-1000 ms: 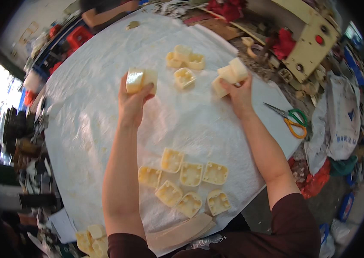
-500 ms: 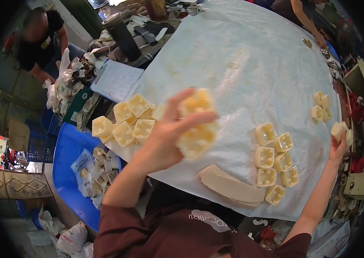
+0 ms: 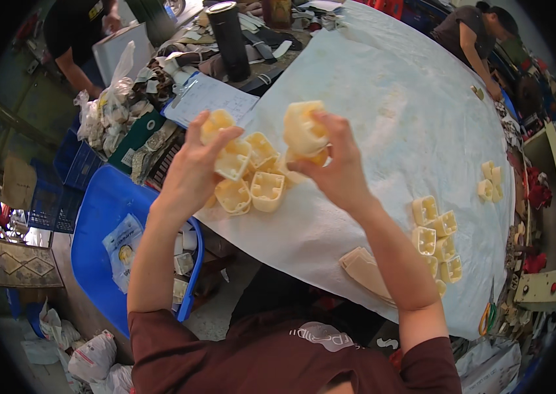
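My left hand [image 3: 194, 161] has its thumb and fingers around cream hollow plastic blocks [image 3: 233, 160] at the left of the pile. In my right hand [image 3: 342, 161], raised just right of the pile, is a pair of similar blocks [image 3: 305, 127], one above the other. Between and below the hands several more cream blocks [image 3: 267, 191] lie heaped on the white-covered table [image 3: 383, 125], with square openings and small inner corner posts. Which of the blocks by my left fingers are gripped and which only touch is partly hidden.
Several cream blocks [image 3: 425, 241] stand in rows at the right, beside a fan of flat beige strips [image 3: 364, 270]. A smaller group [image 3: 490, 182] lies farther right. A blue tub [image 3: 94, 203] with scraps sits left, below a clipboard [image 3: 215, 98]. Two other people work nearby.
My left hand has moved back to the pile at the left. My right hand has come from the table's far right side across to the pile, holding blocks. The head view has shifted.
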`<state>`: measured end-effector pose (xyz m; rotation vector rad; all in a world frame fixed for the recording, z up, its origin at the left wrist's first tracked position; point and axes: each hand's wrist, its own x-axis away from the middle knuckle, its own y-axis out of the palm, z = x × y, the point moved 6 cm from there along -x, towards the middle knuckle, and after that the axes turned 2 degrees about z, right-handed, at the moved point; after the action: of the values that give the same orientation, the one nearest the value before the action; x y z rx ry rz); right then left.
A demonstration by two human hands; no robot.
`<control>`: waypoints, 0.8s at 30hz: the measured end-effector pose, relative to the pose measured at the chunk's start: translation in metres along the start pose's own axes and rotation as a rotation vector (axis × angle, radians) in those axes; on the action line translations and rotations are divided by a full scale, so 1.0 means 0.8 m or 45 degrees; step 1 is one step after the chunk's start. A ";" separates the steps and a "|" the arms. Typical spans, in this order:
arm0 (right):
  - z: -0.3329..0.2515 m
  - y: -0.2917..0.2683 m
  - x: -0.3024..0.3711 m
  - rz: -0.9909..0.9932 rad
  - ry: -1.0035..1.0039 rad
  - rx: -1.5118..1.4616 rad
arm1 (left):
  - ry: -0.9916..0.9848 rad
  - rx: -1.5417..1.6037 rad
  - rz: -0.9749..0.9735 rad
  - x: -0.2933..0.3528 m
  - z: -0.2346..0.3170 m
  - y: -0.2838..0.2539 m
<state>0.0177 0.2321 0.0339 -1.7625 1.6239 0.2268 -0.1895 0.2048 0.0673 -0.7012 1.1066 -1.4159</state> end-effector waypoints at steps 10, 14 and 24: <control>-0.018 0.053 0.004 -0.558 0.091 0.532 | 0.044 -0.156 -0.342 -0.001 -0.009 0.017; -0.017 0.043 0.002 -0.432 0.062 0.269 | -0.039 0.027 -0.329 0.002 -0.007 0.011; -0.024 0.035 -0.009 -0.250 -0.084 0.112 | 0.133 0.248 -0.138 0.003 -0.013 0.013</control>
<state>-0.0156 0.2274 0.0415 -1.8131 1.3830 0.1179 -0.1950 0.2062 0.0536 -0.5597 1.0060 -1.6442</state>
